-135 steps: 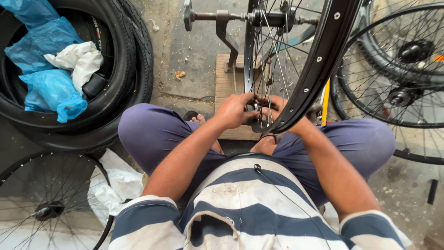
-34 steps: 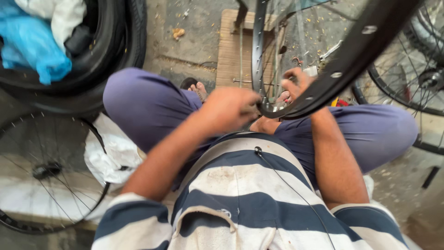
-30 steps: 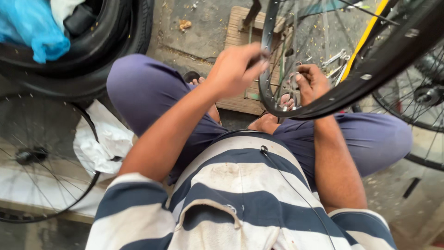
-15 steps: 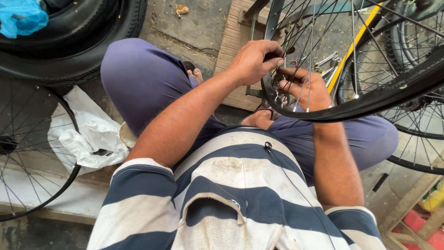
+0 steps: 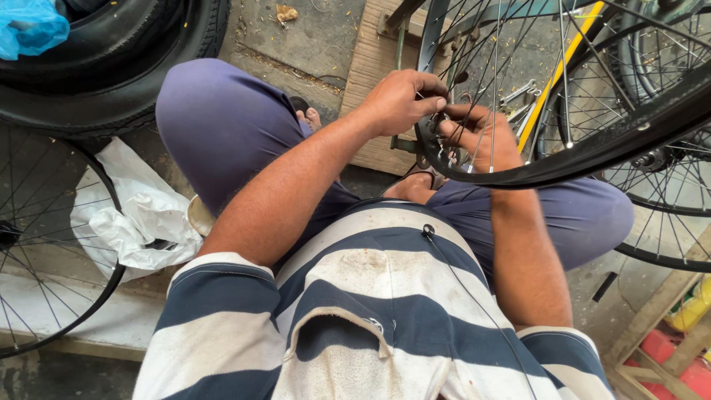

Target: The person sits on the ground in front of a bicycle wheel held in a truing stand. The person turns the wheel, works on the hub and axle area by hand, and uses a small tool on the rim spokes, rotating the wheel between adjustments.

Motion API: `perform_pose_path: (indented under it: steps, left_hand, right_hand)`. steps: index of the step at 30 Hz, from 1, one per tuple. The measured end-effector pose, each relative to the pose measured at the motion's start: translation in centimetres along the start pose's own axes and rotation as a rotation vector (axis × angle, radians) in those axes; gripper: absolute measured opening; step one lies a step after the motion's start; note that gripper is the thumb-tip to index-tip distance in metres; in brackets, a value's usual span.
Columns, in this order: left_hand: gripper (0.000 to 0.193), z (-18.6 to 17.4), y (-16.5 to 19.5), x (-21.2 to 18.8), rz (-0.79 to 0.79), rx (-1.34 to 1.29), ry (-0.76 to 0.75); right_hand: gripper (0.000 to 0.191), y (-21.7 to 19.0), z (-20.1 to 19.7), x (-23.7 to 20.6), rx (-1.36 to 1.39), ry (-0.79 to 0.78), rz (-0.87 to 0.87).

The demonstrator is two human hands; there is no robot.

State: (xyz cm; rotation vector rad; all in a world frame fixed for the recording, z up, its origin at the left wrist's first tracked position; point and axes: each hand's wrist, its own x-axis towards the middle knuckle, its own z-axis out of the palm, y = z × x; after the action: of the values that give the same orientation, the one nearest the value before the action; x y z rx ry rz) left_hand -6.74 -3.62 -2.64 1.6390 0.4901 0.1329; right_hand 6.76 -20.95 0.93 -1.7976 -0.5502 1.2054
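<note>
A black bicycle wheel rim with thin steel spokes stands on edge in front of me, over my lap. My left hand pinches the rim's near edge from outside with thumb and fingers closed. My right hand reaches in among the spokes and grips the inside of the rim right beside the left hand. Whether a small tool sits between the fingers is hidden. I sit with knees apart in purple trousers.
A wooden board lies on the concrete ahead. Black tyres with a blue plastic bag sit upper left. A spoked wheel and crumpled white plastic bag lie left. More wheels stand right.
My left hand rose from my lap to the rim's edge beside the right hand. The view shifted down and left, and the rim now crosses the upper right.
</note>
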Motion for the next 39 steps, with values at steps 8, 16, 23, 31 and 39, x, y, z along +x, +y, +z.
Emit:
perform_pose_path:
  steps: [8,16,23,31,39]
  left_hand:
    - [0.022,-0.1,0.4,-0.2,-0.011,-0.013,-0.075]
    - [0.035,0.2,-0.7,-0.1,0.141,-0.043,-0.250]
    - [0.044,4.0,1.2,-1.1,0.040,0.421,0.187]
    - [0.029,0.0,0.2,-0.6,-0.056,-0.262,-0.411]
    - [0.029,0.0,-0.6,-0.3,-0.201,-0.499,-0.057]
  right_hand:
    - [0.032,-0.6,0.3,0.1,-0.151,-0.018,0.016]
    - [0.024,1.2,0.6,-3.9,-0.274,0.077,-0.125]
    - [0.019,2.0,3.6,-5.9,-0.899,0.328,-0.564]
    - [0.027,-1.2,2.0,-7.5,-0.962,0.145,-0.883]
    - [0.025,0.2,3.1,-8.3,-0.382,0.217,-0.581]
